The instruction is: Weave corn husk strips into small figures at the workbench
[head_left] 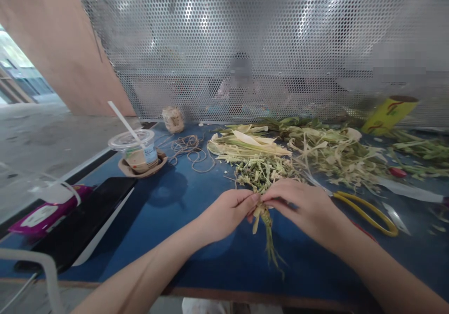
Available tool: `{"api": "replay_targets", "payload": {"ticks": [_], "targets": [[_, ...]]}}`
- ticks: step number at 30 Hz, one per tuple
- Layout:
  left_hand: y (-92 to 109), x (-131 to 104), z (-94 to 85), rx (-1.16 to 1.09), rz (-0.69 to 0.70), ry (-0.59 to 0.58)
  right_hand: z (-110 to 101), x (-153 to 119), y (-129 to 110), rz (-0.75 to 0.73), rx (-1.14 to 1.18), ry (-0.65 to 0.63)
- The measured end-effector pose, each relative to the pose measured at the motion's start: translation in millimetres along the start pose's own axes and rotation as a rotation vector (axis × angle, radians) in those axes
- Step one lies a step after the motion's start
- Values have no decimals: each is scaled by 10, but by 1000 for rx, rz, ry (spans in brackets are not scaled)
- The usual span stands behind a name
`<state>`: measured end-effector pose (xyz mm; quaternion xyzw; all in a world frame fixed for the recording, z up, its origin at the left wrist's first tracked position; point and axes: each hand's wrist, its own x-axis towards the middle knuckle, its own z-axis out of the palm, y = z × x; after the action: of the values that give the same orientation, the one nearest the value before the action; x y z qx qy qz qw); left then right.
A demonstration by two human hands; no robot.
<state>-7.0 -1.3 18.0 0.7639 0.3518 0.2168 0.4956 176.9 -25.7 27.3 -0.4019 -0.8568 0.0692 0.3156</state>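
A small bunch of green stems (268,232) hangs below my fingers near the front of the blue table, its thin ends pointing toward me. My left hand (228,211) pinches the top of the bunch from the left. From the right, my right hand (298,206) closes its thumb and fingers on the same spot, touching my left fingertips. A pale leaf strip (256,219) dangles beside the stems. Just beyond my hands lie small green sprigs (261,170), with pale husk leaves (247,143) behind them.
Yellow-handled scissors (368,213) lie right of my right hand. More leaves (336,152) and a yellow tube (390,115) are farther back. Loose cord (191,151), a plastic cup (140,155), a black device (84,220) and a purple packet (49,213) lie left. A perforated metal screen (273,47) stands behind.
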Motion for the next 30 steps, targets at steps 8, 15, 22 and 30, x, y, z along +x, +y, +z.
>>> {"api": "replay_targets", "payload": {"ticks": [8,15,22,30], "targets": [[24,1,0,-8,-17,3,66,-70,-3,-160,-200,7],[5,0,49,40,31,50,153,-39,-94,-77,-227,203],[23,-12,69,43,116,122,177,-55,-130,-111,-297,301],[64,-47,50,293,241,181,159,-46,-116,-186,-321,302]]}}
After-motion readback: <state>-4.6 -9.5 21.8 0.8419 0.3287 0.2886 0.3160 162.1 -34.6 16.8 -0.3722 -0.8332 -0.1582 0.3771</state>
